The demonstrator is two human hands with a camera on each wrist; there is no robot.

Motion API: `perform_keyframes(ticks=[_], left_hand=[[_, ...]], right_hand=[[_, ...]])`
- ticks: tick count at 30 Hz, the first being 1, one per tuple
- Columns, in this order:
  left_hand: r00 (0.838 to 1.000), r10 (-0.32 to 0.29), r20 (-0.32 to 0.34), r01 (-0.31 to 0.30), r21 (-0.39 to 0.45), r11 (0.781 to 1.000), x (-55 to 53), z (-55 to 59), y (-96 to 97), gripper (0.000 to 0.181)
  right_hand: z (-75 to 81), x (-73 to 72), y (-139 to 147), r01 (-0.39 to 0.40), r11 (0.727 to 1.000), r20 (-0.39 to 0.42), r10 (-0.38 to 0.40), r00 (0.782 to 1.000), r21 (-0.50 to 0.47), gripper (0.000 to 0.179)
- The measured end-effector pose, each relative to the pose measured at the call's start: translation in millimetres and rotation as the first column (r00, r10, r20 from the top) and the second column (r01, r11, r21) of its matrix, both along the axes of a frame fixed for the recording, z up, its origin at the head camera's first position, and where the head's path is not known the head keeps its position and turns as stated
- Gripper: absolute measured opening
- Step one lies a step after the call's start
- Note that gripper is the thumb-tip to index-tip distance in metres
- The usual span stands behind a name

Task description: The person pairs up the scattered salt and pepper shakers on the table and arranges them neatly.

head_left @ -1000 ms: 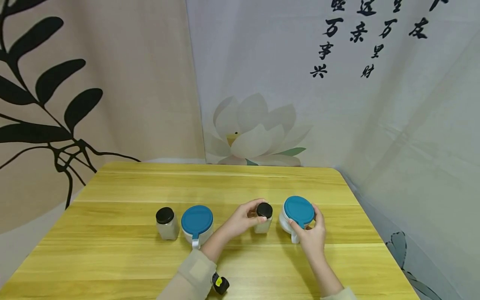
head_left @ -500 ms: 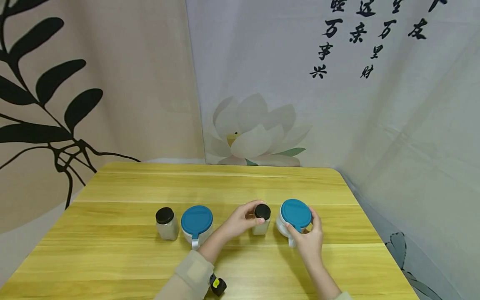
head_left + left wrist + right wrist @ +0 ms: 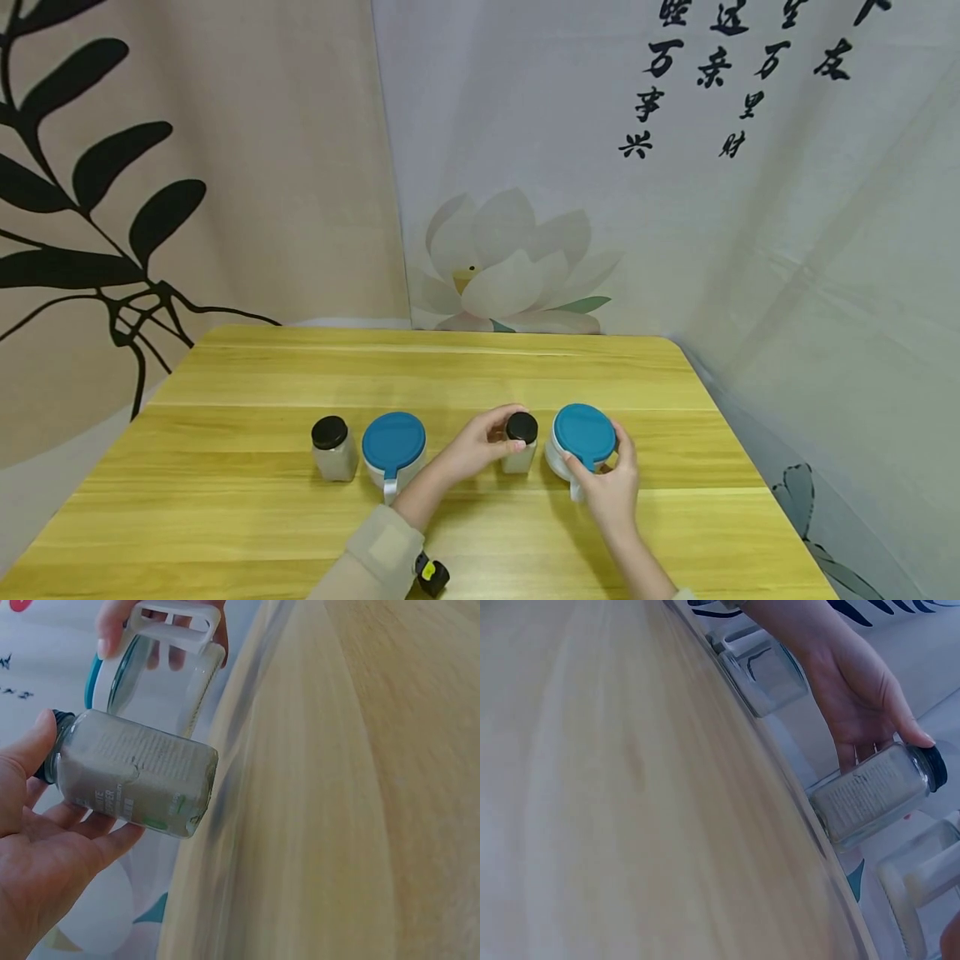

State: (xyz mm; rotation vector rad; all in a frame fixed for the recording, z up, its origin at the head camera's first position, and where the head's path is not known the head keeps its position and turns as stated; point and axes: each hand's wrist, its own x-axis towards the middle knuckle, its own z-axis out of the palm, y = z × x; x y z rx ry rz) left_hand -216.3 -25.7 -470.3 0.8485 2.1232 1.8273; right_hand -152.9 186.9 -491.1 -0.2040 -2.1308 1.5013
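Note:
In the head view my left hand [image 3: 480, 440] grips a small glass spice jar [image 3: 517, 460] near its black cap [image 3: 522, 427]. The left wrist view shows grey-beige powder and printed lettering on this spice jar [image 3: 135, 772]. My right hand [image 3: 615, 490] holds a round glass jar [image 3: 556, 458] with a blue lid [image 3: 585, 432] and a white handle [image 3: 176, 630], fingers and thumb on either side. Both held jars are upright and side by side, with a narrow gap between them. Their bases are at or very near the tabletop; exact contact is hard to tell.
A second black-capped spice jar [image 3: 334, 458] and a second blue-lidded jar [image 3: 393, 446] stand to the left on the wooden table [image 3: 247, 517]. My left forearm passes close to that lidded jar's handle. Printed cloth [image 3: 525, 125] hangs behind the table.
The right hand has brought its blue-lidded jar leftward and toward me. My left hand and its spice jar have shifted slightly the same way. The other two jars have stayed put.

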Motion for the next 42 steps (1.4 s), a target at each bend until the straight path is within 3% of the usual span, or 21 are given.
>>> perform_keyframes(ticks=[6, 13, 23, 42], left_hand=[[1.0, 0.003, 0.019, -0.003, 0.005, 1.0, 0.4, -2.9, -1.4, 0.042], [1.0, 0.017, 0.01, -0.017, -0.009, 1.0, 1.0, -3.6, -3.7, 0.045], [0.999, 0.026, 0.023, -0.026, -0.019, 0.999, -1.0, -9.6, -6.0, 0.046], [0.999, 0.019, 0.031, -0.018, -0.008, 1.0, 1.3, -7.2, -7.9, 0.046]], right_hand=[[-2.2, 1.1, -1, -0.028, 1.0, 0.007, 0.027, 1.0, 0.008, 0.08], [9.0, 5.7, -5, -0.046, 0.999, 0.023, 0.046, 0.999, 0.011, 0.08], [-7.9, -0.6, 2, -0.095, 0.995, 0.043, 0.094, 0.995, 0.027, 0.081], [-11.6, -5.4, 4, -0.125, 0.992, 0.051, 0.124, 0.991, 0.029, 0.081]])
